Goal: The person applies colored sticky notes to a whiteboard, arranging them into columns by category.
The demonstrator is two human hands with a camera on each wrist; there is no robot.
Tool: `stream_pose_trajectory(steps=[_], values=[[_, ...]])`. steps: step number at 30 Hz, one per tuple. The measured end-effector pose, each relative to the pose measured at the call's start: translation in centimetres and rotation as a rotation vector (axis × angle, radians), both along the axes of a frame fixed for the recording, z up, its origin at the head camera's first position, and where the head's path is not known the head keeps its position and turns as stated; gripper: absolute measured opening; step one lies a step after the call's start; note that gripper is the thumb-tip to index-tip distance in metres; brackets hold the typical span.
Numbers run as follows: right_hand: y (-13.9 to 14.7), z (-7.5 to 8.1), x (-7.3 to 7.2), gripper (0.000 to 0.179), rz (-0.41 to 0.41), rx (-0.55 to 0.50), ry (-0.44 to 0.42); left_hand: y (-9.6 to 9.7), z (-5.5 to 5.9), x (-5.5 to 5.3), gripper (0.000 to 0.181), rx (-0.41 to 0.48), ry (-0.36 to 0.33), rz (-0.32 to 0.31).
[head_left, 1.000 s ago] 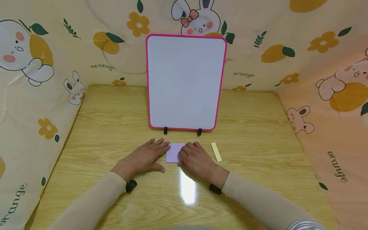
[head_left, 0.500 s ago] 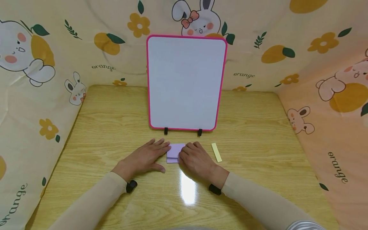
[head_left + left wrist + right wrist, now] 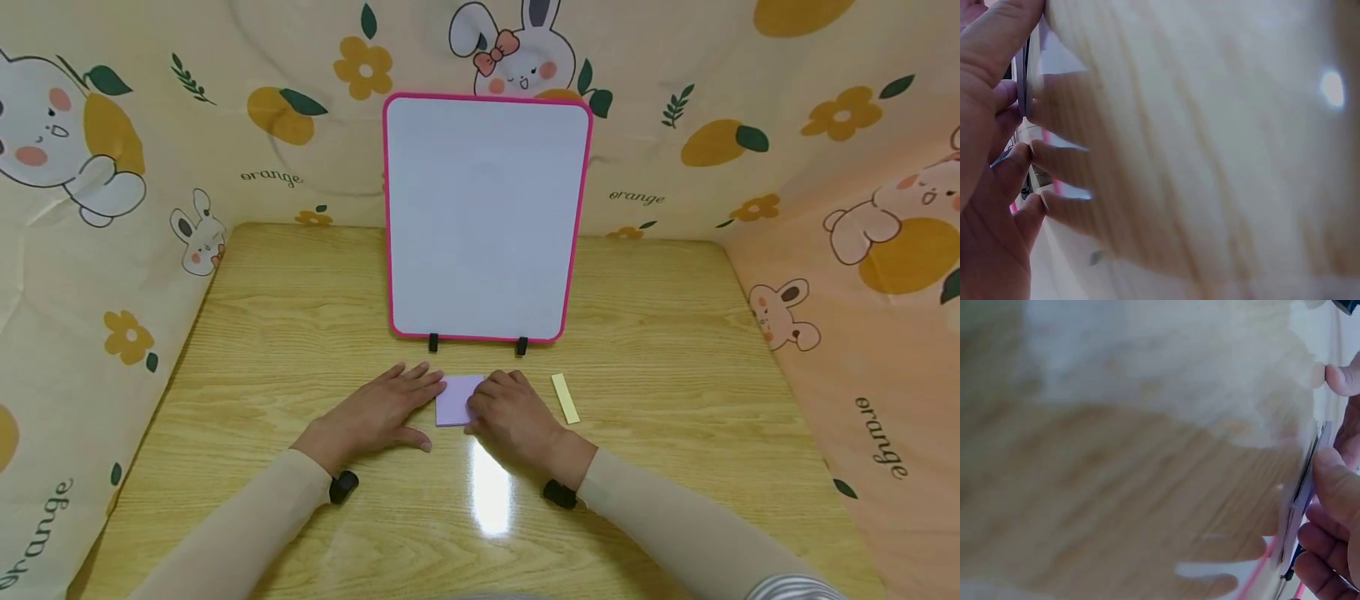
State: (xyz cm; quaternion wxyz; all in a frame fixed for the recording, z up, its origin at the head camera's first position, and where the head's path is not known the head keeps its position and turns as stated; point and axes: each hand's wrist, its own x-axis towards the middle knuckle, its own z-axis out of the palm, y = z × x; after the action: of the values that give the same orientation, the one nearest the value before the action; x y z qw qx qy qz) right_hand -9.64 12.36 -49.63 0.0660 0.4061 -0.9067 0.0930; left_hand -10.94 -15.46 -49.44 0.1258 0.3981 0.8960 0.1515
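Note:
A square purple sticky note pad (image 3: 454,402) lies on the wooden table, just in front of a whiteboard. My left hand (image 3: 382,408) rests flat with fingers stretched, and its fingertips touch the pad's upper left edge. My right hand (image 3: 513,421) covers the pad's right side. In the right wrist view the right thumb (image 3: 1335,481) lies against the near edge of the pad (image 3: 1297,509), with the other fingers curled beyond it, pinching the pad. The pad's right part is hidden under that hand.
A narrow pale yellow paper strip (image 3: 566,398) lies right of the right hand. Behind the pad a pink-framed whiteboard (image 3: 483,217) stands on small black feet (image 3: 433,342). Printed cloth (image 3: 660,167) with rabbits and oranges walls the table at the back and sides.
Half a second ago the near edge of the pad's top layer was raised and folded back; now it lies down flush again. Both hands stay almost in place.

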Motion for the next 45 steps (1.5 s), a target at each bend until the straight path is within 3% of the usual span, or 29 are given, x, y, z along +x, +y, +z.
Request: stream_pose_trajectory(steps=[5, 11, 21, 27, 45], values=[[0.14, 0.03, -0.25, 0.015, -0.019, -0.009, -0.002, -0.09, -0.18, -0.06, 0.093, 0.001, 0.003, -0.009], [0.37, -0.03, -0.34, 0.007, -0.008, 0.006, 0.067, -0.06, -0.22, -0.11, 0.093, -0.005, -0.017, -0.005], [0.08, -0.58, -0.51, 0.01, 0.038, 0.002, 0.111, 0.22, 0.22, -0.26, 0.095, -0.002, -0.027, -0.001], [-0.01, -0.41, -0.62, 0.012, 0.021, 0.031, 0.122, 0.38, 0.6, -0.22, 0.095, 0.004, -0.035, -0.001], [-0.15, -0.52, -1.0, 0.018, -0.026, 0.092, 0.139, 0.26, 0.1, -0.09, 0.095, -0.001, -0.014, 0.007]])
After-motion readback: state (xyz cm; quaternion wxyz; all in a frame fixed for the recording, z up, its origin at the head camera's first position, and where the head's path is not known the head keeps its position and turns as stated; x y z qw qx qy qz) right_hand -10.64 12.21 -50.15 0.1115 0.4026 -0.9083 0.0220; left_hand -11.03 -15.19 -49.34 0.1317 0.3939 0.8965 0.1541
